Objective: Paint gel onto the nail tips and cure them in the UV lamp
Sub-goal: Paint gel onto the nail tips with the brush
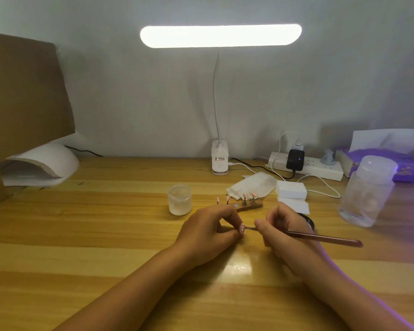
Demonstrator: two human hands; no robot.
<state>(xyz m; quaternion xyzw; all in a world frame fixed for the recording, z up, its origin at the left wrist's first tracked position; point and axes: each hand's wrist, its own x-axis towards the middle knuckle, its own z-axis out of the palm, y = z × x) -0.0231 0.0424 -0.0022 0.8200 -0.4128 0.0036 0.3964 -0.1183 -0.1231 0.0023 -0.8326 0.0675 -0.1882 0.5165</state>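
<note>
Near the middle of the counter (pixel 105 223): left hand (pixel 208 231), fingers (pixel 225 212) curled, pinching a pink nail tip (pixel 242 228). At its 3 o'clock, right hand (pixel 287 231), fingers closed round a thin brush (pixel 325 238), bristle end just beside the nail tip, handle trailing toward 3 o'clock. At 12 o'clock of the hands, a wooden holder (pixel 249 207) with more tips standing upright. Frosted jar (pixel 179 199) near its 9 o'clock. Well apart at 10 o'clock, white UV lamp (pixel 43 163), partly behind cardboard (pixel 22 91). Clear bottle (pixel 367 191) at 2 o'clock.
</note>
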